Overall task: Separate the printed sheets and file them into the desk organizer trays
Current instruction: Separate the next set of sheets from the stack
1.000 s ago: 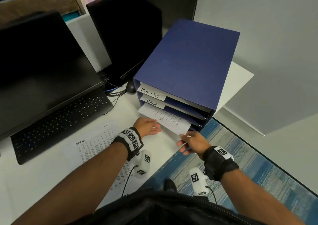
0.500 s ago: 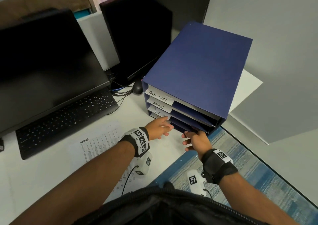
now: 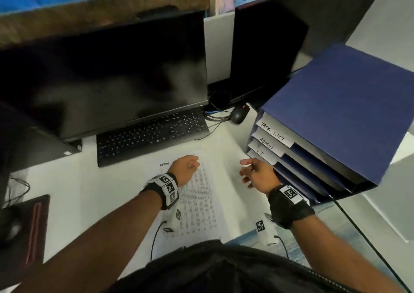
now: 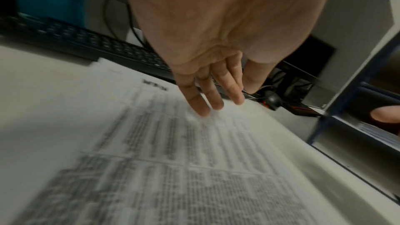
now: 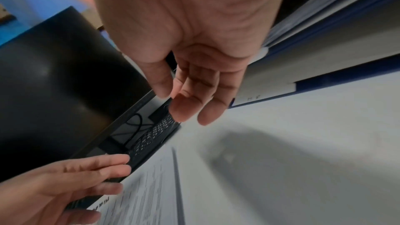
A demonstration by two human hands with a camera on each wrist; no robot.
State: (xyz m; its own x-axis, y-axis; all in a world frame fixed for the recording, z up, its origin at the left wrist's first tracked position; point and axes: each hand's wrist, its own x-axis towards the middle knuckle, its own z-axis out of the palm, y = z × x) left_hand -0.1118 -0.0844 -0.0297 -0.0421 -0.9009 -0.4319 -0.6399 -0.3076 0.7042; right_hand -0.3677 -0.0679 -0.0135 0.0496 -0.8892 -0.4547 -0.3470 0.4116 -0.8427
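A blue desk organizer (image 3: 349, 104) stands at the right of the white desk, its trays labelled TASK LIST, ADMIN and IT. Printed sheets (image 3: 197, 203) lie flat on the desk in front of the keyboard. My left hand (image 3: 186, 167) hovers over the top of those sheets with straight fingers (image 4: 213, 98), empty; whether the tips touch the paper (image 4: 173, 160) is unclear. My right hand (image 3: 255, 171) hangs above bare desk just left of the organizer's lowest trays, fingers (image 5: 188, 107) relaxed, holding nothing.
A black keyboard (image 3: 152, 133) and two dark monitors (image 3: 107, 73) stand behind the sheets. A mouse (image 3: 238, 114) with cables lies beside the organizer. A dark pad (image 3: 29, 230) sits at the left. The desk edge runs near my body, carpet (image 3: 349, 232) below.
The sheet that both hands were pushing into a lower tray is now inside. Both hands have pulled back from the organizer; the left one moved left over the sheets on the desk.
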